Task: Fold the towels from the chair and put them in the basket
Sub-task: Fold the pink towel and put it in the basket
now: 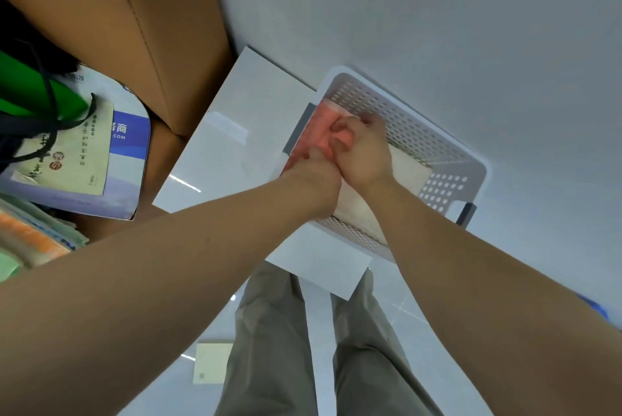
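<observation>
Basket (414,123) on counter (242,102): contains one cream towel (407,175), already laid in, and a pink towel (319,126) gripped by curled left hand (313,178) and right hand (363,153); coloured cloth (30,240) at left edge, probably towels left to fold.

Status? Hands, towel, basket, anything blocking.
Left hand and right hand both grip pink towel. Towel down inside white basket, beside cream towel. Nothing visibly in the way.
</observation>
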